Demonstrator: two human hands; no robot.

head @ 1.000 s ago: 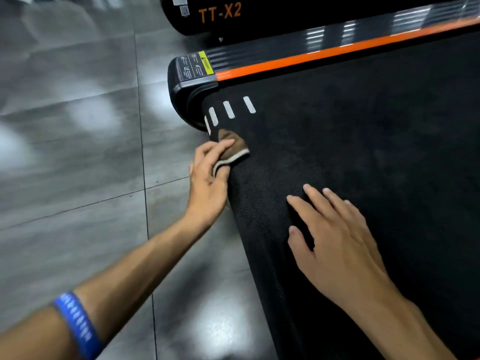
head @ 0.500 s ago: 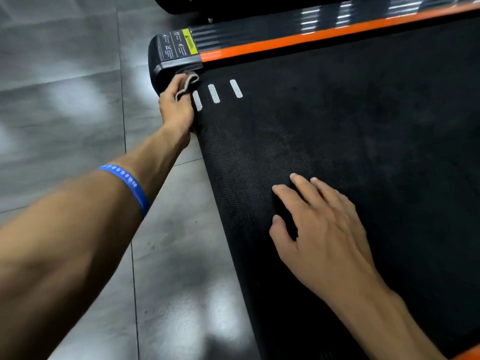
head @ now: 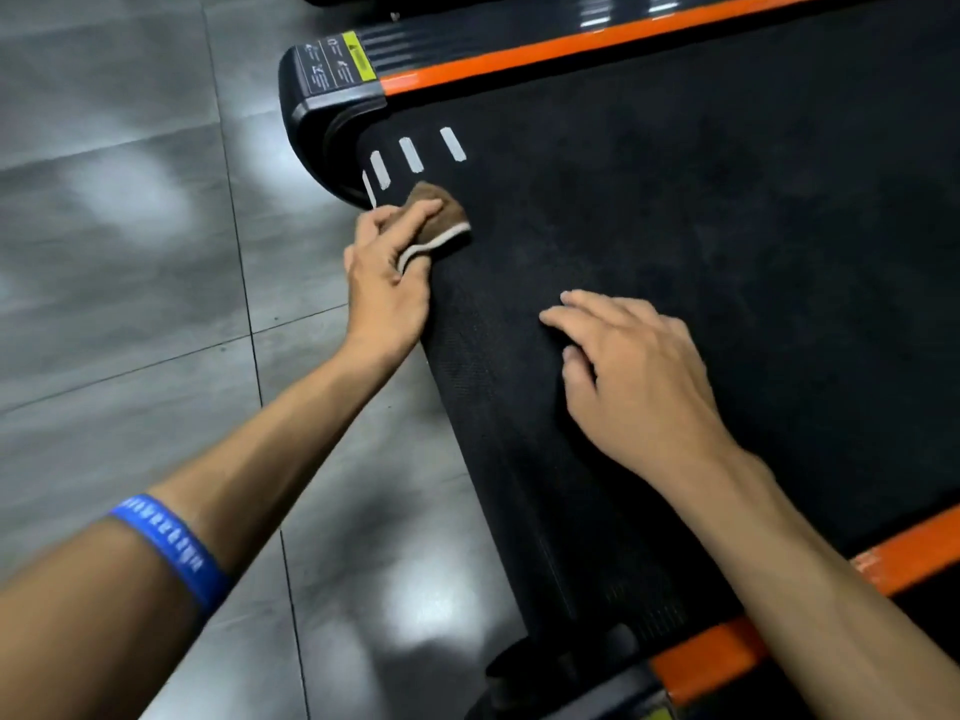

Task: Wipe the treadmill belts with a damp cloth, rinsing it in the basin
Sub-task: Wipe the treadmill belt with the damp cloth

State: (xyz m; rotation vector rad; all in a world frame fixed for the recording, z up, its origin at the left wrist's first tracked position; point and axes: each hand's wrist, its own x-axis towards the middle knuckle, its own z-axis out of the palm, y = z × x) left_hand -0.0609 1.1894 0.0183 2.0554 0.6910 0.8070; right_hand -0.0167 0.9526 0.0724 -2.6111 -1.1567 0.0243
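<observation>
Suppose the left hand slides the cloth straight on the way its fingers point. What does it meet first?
Probably only bare belt. The left hand points up and right with the cloth; the white dashes seem just left of that line, though depth is uncertain.

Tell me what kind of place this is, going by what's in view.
Probably a gym or fitness room. A treadmill belt with an orange side rail fills the view, part of a second machine stands behind it, and the floor is glossy grey tile.
</observation>
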